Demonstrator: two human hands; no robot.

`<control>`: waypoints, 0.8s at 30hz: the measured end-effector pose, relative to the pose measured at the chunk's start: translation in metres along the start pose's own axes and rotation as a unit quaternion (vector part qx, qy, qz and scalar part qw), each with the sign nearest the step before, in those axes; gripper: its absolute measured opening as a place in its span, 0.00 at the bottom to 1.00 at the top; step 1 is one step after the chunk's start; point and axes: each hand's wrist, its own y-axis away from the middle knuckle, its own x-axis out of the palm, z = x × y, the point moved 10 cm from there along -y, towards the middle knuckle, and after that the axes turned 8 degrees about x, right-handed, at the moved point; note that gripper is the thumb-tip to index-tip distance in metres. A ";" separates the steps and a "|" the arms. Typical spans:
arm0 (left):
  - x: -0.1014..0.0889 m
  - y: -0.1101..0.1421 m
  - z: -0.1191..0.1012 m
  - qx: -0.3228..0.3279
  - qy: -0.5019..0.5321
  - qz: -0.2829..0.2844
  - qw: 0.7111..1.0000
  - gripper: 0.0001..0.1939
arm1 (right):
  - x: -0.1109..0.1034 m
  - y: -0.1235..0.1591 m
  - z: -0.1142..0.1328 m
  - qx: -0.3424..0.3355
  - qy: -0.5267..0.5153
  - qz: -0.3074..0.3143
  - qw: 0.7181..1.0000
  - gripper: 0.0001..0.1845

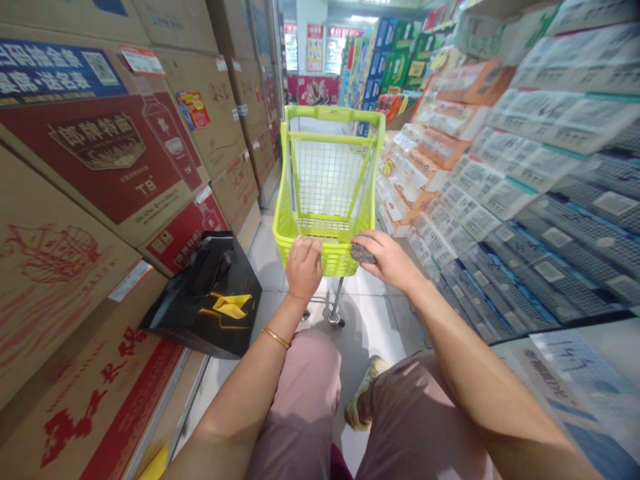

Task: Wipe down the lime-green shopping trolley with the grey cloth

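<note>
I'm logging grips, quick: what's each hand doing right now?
Left hand: closed over the near rim of the yellow-green cart.
Right hand: closed on a dark grey object at that rim.

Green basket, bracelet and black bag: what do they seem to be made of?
Green basket: moulded plastic, satin finish, judging by its rounded, one-colour lattice.
Bracelet: polished yellow metal, perhaps gold or plated, from its bright glint.
Black bag: probably smooth coated card, given its stiff sides.
</note>
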 end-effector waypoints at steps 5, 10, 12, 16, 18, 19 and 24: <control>0.001 0.000 -0.003 -0.007 0.010 -0.016 1.000 0.12 | 0.008 -0.009 0.013 0.000 0.003 -0.011 1.000 0.27; 0.001 0.001 -0.001 -0.009 0.024 -0.015 1.000 0.12 | 0.032 -0.025 0.047 -0.023 0.034 -0.020 0.999 0.25; 0.000 0.000 0.000 -0.009 0.024 -0.011 1.000 0.12 | 0.035 -0.027 0.048 -0.029 0.041 -0.014 0.999 0.25; 0.000 -0.003 0.002 -0.011 0.017 0.008 1.000 0.12 | 0.026 -0.021 0.026 -0.028 0.034 0.009 0.999 0.22; 0.000 -0.004 0.002 -0.010 0.017 0.011 1.000 0.12 | 0.017 -0.016 0.011 -0.030 0.012 0.015 0.999 0.20; 0.001 -0.004 0.002 -0.008 0.019 0.010 1.000 0.13 | 0.012 -0.013 0.006 -0.031 0.000 0.017 0.999 0.19; 0.002 -0.005 0.000 -0.004 0.028 0.014 0.999 0.13 | 0.002 -0.010 -0.005 -0.020 -0.018 0.020 0.999 0.16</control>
